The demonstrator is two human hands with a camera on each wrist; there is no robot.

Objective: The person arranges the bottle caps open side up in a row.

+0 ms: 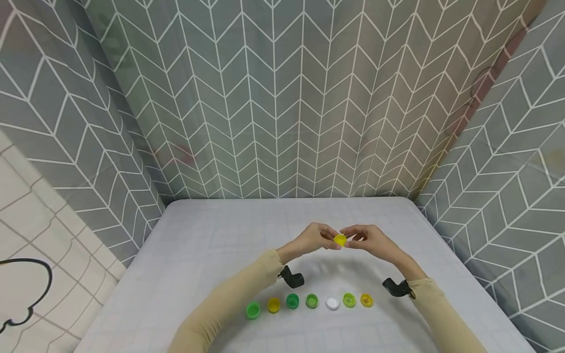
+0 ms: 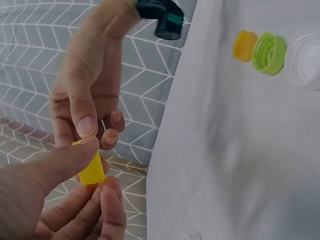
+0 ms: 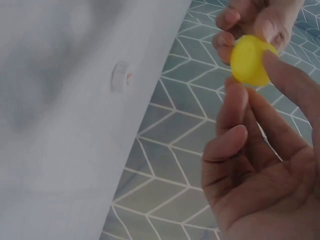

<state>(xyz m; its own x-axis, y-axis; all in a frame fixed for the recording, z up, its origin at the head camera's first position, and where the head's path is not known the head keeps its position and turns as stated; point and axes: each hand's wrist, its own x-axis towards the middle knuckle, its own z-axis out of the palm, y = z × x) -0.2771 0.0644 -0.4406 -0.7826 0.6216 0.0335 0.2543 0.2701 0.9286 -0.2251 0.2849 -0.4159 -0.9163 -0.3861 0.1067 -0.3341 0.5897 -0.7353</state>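
Note:
Both hands meet above the table around a small yellow bottle cap [image 1: 340, 239]. My left hand [image 1: 317, 237] pinches it from the left, its thumb [image 2: 75, 159] lying along the cap's side in the left wrist view. From the right, my right hand [image 1: 370, 240] pinches the same cap at its edge between thumb and fingers. In the right wrist view the cap [image 3: 249, 60] shows a round yellow face, with the right thumb [image 3: 290, 77] on its rim. The left hand's fingers partly show behind it there.
Nearer the body a row of caps lies on the white table [image 1: 212, 235]: green [image 1: 253, 310], orange-yellow [image 1: 273, 305], teal [image 1: 293, 301], green [image 1: 312, 300], white [image 1: 332, 303], lime [image 1: 349, 300] and orange [image 1: 366, 300]. Another white cap [image 3: 120, 77] lies near the table edge. Patterned curtains surround the table.

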